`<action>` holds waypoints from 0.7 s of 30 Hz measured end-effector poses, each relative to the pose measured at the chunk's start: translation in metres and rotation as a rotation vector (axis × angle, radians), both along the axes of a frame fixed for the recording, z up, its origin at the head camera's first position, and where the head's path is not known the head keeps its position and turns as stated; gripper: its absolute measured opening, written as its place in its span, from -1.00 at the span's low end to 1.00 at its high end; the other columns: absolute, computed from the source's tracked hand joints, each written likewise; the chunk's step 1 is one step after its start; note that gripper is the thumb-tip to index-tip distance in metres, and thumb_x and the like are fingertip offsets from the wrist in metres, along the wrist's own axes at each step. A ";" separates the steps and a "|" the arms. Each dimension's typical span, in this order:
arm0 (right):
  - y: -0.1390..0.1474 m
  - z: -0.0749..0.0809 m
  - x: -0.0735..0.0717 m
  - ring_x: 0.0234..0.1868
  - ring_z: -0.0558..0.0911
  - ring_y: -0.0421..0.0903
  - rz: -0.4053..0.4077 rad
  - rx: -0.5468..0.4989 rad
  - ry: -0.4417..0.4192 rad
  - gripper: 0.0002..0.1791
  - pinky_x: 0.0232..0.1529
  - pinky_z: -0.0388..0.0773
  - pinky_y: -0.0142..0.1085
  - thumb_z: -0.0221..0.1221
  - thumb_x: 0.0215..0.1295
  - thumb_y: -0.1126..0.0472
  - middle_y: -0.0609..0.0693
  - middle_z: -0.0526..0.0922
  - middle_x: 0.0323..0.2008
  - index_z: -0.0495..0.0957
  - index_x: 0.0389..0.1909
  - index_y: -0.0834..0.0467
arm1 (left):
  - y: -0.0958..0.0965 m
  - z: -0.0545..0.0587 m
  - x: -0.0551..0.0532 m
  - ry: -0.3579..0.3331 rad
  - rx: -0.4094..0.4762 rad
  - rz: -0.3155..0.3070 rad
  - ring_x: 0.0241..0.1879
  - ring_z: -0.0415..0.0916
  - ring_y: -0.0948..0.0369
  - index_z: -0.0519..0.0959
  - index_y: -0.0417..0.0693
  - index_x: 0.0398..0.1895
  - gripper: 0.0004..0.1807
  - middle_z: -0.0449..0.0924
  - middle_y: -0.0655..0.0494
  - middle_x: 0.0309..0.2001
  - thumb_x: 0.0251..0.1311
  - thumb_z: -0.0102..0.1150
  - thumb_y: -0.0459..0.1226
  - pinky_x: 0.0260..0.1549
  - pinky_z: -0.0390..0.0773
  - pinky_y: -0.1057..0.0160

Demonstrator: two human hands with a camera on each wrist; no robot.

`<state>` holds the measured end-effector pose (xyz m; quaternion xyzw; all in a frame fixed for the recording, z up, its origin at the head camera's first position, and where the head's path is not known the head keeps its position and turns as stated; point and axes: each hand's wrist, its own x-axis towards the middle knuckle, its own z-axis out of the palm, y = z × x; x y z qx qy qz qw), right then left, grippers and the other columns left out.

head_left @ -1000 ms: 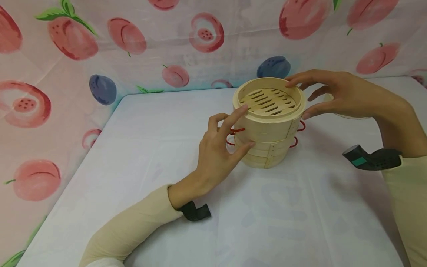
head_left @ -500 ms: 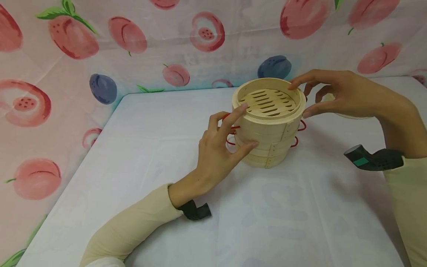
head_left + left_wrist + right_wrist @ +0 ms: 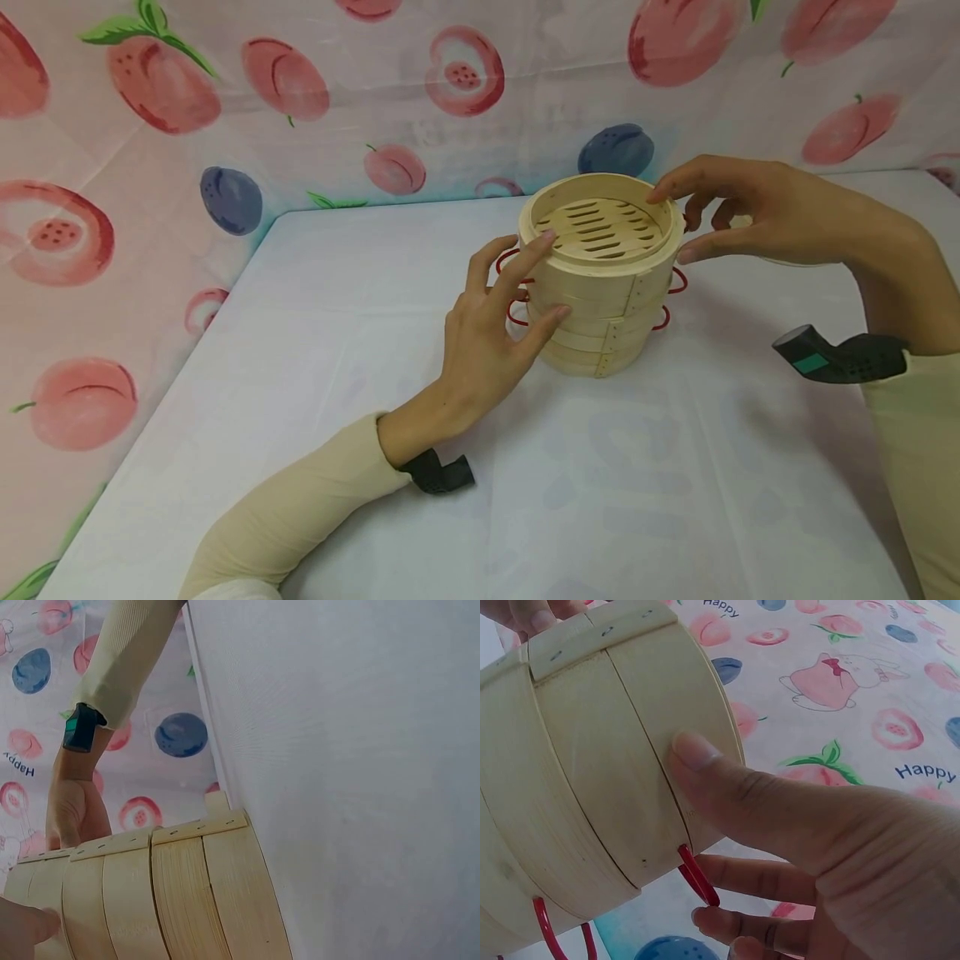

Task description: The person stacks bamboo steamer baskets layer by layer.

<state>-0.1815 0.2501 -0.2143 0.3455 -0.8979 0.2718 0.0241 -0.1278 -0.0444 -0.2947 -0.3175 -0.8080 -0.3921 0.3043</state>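
"Where's the steamer (image 3: 600, 296)?"

"On the tabletop (image 3: 337, 317), near the far edge and right of its middle, long axis upright. It stands between the hands: ahead and right of the left hand (image 3: 487, 333), left of the right hand (image 3: 780, 212)."

"Which is nearer?"

"Neither; both touch it. The left grips its near left side, fingers spread, thumb on the wall. The right pinches the rim, half closed, thumb outside."

"Count?"

"1 steamer, 2 hands, at least 4 red loops (image 3: 702, 879). Tiers, I can't tell."

We see a cream left sleeve (image 3: 300, 496), a matching right sleeve (image 3: 915, 450), a black left-wrist camera (image 3: 441, 475), and a black right-wrist camera (image 3: 862, 358) with a green patch (image 3: 810, 363).
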 end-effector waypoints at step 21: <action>0.001 0.003 0.003 -0.28 0.51 -0.22 -0.028 0.053 -0.015 -0.40 -0.31 0.48 -0.51 0.40 0.07 0.26 -0.22 0.49 -0.08 0.45 0.16 -0.11 | -0.001 0.000 -0.001 -0.010 -0.008 -0.009 -0.30 0.61 0.26 0.31 0.14 0.33 -0.37 0.20 0.03 0.31 0.19 0.27 -0.10 -0.48 0.49 0.26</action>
